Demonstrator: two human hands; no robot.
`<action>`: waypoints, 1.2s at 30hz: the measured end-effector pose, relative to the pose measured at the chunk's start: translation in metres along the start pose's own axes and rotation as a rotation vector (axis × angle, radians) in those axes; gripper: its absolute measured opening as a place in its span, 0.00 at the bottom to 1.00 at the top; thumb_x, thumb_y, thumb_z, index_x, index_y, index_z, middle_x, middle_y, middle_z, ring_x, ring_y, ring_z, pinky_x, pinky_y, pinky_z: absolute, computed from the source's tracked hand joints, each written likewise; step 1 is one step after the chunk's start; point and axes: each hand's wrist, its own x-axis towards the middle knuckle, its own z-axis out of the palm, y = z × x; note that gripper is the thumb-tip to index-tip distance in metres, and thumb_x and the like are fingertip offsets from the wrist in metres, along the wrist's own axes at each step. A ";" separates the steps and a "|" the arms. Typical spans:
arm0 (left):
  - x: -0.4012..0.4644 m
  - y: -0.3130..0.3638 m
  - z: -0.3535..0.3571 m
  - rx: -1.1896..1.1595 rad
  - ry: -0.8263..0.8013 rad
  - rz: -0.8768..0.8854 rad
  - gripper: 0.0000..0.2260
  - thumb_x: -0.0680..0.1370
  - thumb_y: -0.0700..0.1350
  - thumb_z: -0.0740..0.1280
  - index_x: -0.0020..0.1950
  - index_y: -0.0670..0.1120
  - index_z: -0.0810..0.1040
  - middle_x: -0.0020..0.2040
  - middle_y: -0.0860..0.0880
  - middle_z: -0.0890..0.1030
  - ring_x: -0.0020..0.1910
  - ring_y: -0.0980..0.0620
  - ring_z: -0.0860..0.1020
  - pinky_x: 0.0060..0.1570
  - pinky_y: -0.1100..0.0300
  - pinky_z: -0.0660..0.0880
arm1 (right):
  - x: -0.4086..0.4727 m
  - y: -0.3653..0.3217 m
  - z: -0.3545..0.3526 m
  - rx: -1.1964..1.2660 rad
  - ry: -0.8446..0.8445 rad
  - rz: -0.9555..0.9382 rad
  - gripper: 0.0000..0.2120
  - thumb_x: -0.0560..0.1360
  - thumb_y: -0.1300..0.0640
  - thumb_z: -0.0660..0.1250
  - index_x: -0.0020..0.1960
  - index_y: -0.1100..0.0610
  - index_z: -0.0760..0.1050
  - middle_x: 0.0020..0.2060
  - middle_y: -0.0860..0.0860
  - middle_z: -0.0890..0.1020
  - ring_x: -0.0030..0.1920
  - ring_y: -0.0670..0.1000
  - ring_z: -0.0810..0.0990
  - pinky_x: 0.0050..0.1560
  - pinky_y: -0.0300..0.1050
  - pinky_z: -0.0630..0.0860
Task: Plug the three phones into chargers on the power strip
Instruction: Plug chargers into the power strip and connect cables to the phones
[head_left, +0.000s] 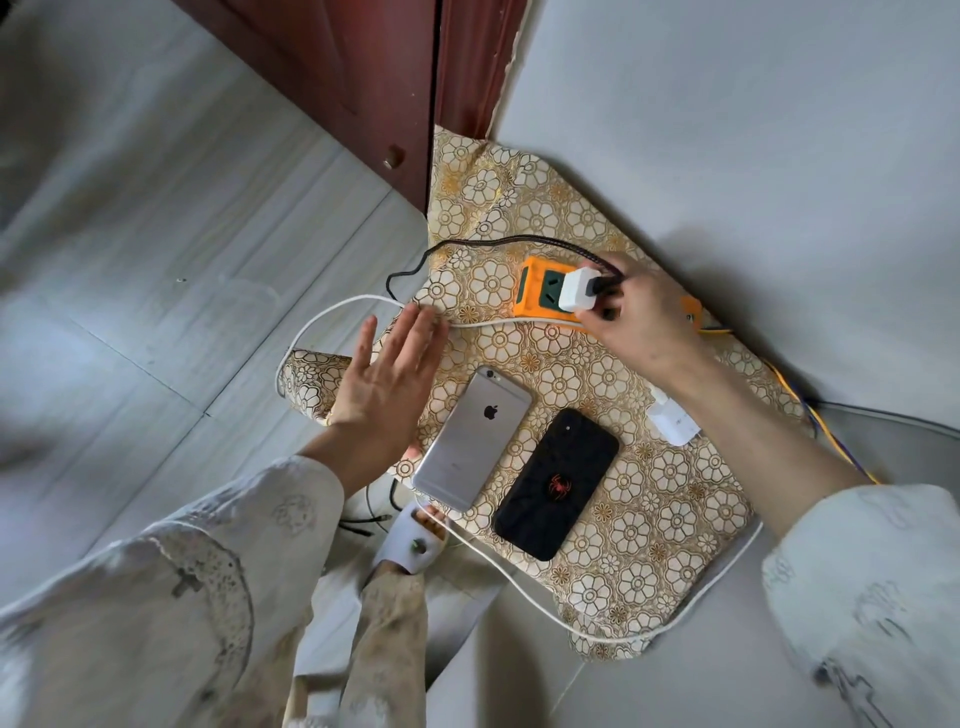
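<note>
My right hand pinches a white charger block between thumb and fingertips, holding it against the green socket face of the orange power strip. I cannot tell whether its prongs are fully seated. A black braided cable runs out of the block's outer end, under my fingers, and loops away over the far edge of the table.

My left hand is open, fingers straight and slightly spread, palm down at the table's left edge. Its fingertips reach a white cable that crosses the gold floral tablecloth toward the power strip; whether they press it or only hover I cannot tell.

Two phones lie face down just beside each other on the cloth near me: a silver iPhone on the left and a black phone with a red spider emblem on the right. A second white charger lies on the cloth, partly under my right forearm.
</note>
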 end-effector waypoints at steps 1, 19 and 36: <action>0.000 0.000 -0.001 -0.002 -0.001 -0.001 0.63 0.64 0.59 0.73 0.58 0.43 0.16 0.70 0.45 0.25 0.67 0.48 0.26 0.69 0.44 0.33 | 0.000 -0.002 -0.001 -0.014 -0.003 -0.009 0.23 0.69 0.59 0.72 0.62 0.57 0.71 0.56 0.55 0.79 0.54 0.54 0.79 0.57 0.49 0.76; -0.001 0.003 -0.004 -0.032 -0.022 -0.017 0.60 0.64 0.57 0.74 0.65 0.43 0.22 0.72 0.44 0.27 0.68 0.47 0.27 0.71 0.46 0.35 | 0.005 -0.009 -0.009 -0.204 -0.050 -0.051 0.24 0.70 0.56 0.71 0.63 0.63 0.72 0.56 0.57 0.78 0.56 0.56 0.77 0.59 0.45 0.73; 0.000 0.004 -0.005 -0.041 -0.007 0.000 0.60 0.65 0.54 0.75 0.66 0.41 0.23 0.73 0.43 0.30 0.71 0.46 0.30 0.70 0.48 0.33 | 0.006 -0.011 -0.005 -0.242 -0.075 -0.102 0.19 0.72 0.59 0.69 0.61 0.64 0.72 0.50 0.60 0.79 0.50 0.57 0.78 0.51 0.45 0.75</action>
